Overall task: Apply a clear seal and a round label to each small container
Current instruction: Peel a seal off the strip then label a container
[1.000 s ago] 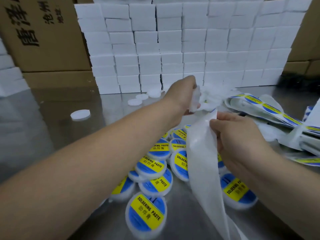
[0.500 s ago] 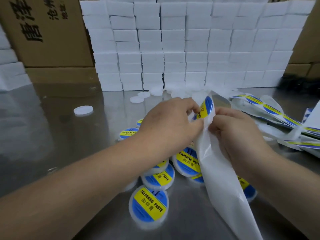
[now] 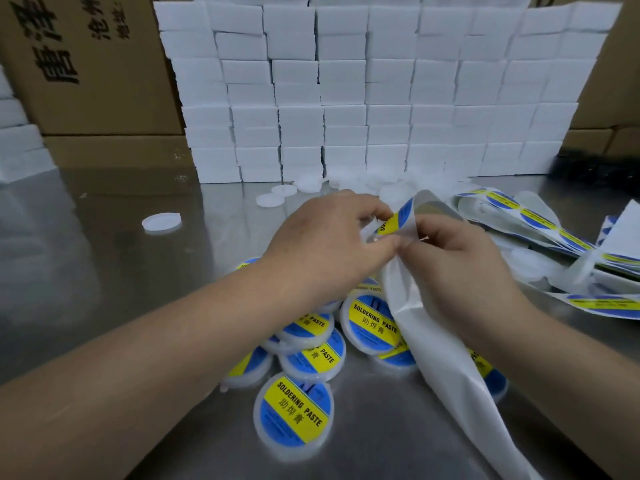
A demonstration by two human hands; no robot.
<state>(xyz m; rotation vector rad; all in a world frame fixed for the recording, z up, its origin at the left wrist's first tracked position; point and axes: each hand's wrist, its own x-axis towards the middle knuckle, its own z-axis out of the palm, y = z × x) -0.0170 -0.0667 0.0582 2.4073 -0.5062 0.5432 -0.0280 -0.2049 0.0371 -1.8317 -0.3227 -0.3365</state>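
Loads of clutter around the hands here. A heap of labelled containers [image 3: 374,323] reading SOLDERING PASTE is sitting right under both wrists, with one more [image 3: 294,414] lying nearest, and the left forearm is covering part of the heap. Off to the right, loose label strips [image 3: 540,220] are sprawling in a tangle. Plain white round pieces [image 3: 270,199] are scattered at the far side, one [image 3: 162,224] sitting alone to the left. The long white backing strip [image 3: 440,358] is hanging down across the right of the heap and blocking a few containers.

Everything is resting on a shiny steel table [image 3: 104,289]. A wall of white boxes [image 3: 381,98] is stacked along the far edge, with cardboard cartons [image 3: 90,64] standing behind on the left.

The left hand [image 3: 332,244] is pinching the near edge of the round label [image 3: 398,218], fingers curled. Something pale is tucked under them, can't tell what. The right hand [image 3: 460,271] is gripping the backing strip just beside it, bending the top over. So the label is up between the two sets of fingertips, above the heap, its far part lying against the strip.

Compared with a second ago, the left hand has come back from the far white pile to meet the right one, and the blue-and-yellow label is now showing at the strip's top.
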